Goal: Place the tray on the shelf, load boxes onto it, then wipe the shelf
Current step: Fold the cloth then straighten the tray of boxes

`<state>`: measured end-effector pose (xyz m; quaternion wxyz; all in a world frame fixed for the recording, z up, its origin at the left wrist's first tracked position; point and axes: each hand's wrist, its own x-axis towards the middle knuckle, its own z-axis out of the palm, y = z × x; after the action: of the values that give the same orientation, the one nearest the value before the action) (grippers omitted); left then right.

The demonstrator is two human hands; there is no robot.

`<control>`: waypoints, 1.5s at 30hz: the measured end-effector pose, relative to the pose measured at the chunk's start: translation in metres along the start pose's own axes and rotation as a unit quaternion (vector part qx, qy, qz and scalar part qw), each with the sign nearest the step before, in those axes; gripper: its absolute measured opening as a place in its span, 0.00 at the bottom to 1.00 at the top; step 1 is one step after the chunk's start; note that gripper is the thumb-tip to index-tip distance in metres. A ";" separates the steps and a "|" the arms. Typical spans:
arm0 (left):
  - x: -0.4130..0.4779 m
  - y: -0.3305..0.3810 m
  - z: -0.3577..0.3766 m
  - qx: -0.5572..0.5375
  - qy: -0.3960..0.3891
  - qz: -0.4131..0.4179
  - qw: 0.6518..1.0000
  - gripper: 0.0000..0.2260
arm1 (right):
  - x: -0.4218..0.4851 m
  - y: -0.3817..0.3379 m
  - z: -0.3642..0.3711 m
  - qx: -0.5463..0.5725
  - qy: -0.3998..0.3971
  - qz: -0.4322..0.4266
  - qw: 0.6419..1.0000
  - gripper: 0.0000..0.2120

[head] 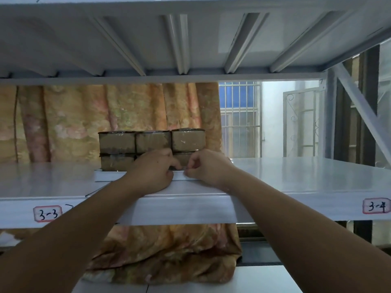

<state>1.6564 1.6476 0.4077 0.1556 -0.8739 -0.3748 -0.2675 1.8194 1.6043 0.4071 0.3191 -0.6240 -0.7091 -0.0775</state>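
A white tray (108,175) lies on the white metal shelf (296,176), a little back from the front edge. Several brown taped cardboard boxes (153,141) stand on it in two layers, three across in the top layer. My left hand (152,173) grips the tray's front rim, fingers curled over it against the lower boxes. My right hand (208,169) pinches the same rim just to the right, hiding the tray's right end. The lower middle and right boxes are mostly hidden behind both hands.
A patterned orange curtain (69,121) hangs behind the shelf and bunches on the lower shelf (243,280). The upper shelf's underside (190,39) is close above. Labels 3-3 (47,214) and 3-4 (376,206) mark the front beam. A barred window (240,115) shows at the right.
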 end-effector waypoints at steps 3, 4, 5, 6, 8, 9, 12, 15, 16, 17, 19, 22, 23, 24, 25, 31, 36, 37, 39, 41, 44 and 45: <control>-0.001 0.003 -0.003 0.018 -0.012 -0.009 1.000 0.15 | 0.002 0.000 0.001 -0.019 -0.013 -0.011 1.000 0.01; -0.001 0.004 -0.003 0.014 -0.012 -0.011 1.000 0.14 | 0.004 0.000 0.001 -0.021 -0.020 -0.014 0.999 0.02; -0.001 0.004 -0.004 0.008 -0.012 -0.014 1.000 0.13 | 0.005 0.001 0.001 -0.021 -0.027 -0.016 0.999 0.02; -0.001 0.004 -0.004 0.002 -0.012 -0.014 1.000 0.13 | 0.006 0.001 0.000 -0.021 -0.033 -0.018 0.999 0.02; -0.001 0.003 -0.002 -0.006 -0.011 -0.012 1.000 0.12 | 0.008 0.001 -0.002 -0.019 -0.036 -0.020 0.999 0.03; -0.001 0.002 -0.001 -0.009 -0.011 -0.010 1.000 0.12 | 0.008 0.002 -0.002 -0.016 -0.034 -0.020 0.999 0.03; -0.002 0.000 0.001 -0.017 -0.015 -0.012 1.000 0.11 | 0.006 0.006 -0.002 0.006 -0.032 -0.034 0.999 0.05; -0.002 0.001 0.001 -0.013 0.021 -0.034 0.999 0.11 | 0.001 0.012 -0.002 -0.008 -0.044 -0.065 0.997 0.11; -0.003 0.002 0.001 -0.001 0.041 -0.049 0.998 0.10 | 0.000 0.012 -0.002 -0.012 -0.043 -0.069 0.997 0.12; -0.004 0.003 0.000 0.015 0.061 -0.067 0.996 0.09 | -0.001 0.012 -0.002 -0.009 -0.034 -0.068 0.997 0.12; -0.006 0.003 -0.002 0.042 0.089 -0.100 0.990 0.08 | -0.005 0.010 -0.004 -0.006 0.007 -0.040 0.999 0.11; -0.009 0.001 -0.003 0.042 0.094 -0.109 0.989 0.08 | -0.011 0.008 -0.008 -0.058 0.046 0.020 0.997 0.11; -0.009 0.001 -0.003 0.043 0.091 -0.105 0.989 0.07 | -0.013 0.007 -0.008 -0.077 0.046 0.034 0.995 0.12; -0.010 0.001 -0.003 0.048 0.087 -0.101 0.990 0.07 | -0.014 0.006 -0.009 -0.096 0.046 0.045 0.993 0.12; -0.010 0.001 -0.003 0.057 0.083 -0.098 0.990 0.07 | -0.015 0.005 -0.009 -0.115 0.046 0.053 0.991 0.12; -0.010 0.001 -0.003 0.091 0.060 -0.097 0.989 0.09 | -0.017 0.001 -0.010 -0.176 0.008 0.056 0.983 0.14; -0.009 0.000 -0.001 0.085 0.064 -0.117 0.987 0.12 | -0.014 0.004 -0.008 -0.178 0.016 0.048 0.983 0.15; -0.008 -0.001 0.000 0.083 0.065 -0.124 0.987 0.12 | -0.013 0.004 -0.008 -0.172 0.024 0.054 0.983 0.16; -0.008 -0.002 0.001 0.077 0.073 -0.135 0.985 0.12 | -0.013 0.006 -0.007 -0.159 0.035 0.069 0.984 0.15; -0.010 -0.002 0.000 0.066 0.084 -0.148 0.983 0.12 | -0.012 0.006 -0.007 -0.152 0.048 0.086 0.984 0.17; -0.012 -0.002 -0.002 0.065 0.075 -0.152 0.983 0.11 | -0.012 0.005 -0.008 -0.156 0.050 0.086 0.983 0.17; -0.012 -0.002 -0.003 0.068 0.060 -0.149 0.985 0.12 | -0.013 0.005 -0.008 -0.162 0.040 0.077 0.983 0.17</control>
<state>1.6475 1.6408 0.4031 0.1950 -0.7781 -0.5080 -0.3139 1.8271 1.5908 0.4046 0.2468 -0.7165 -0.6239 -0.1912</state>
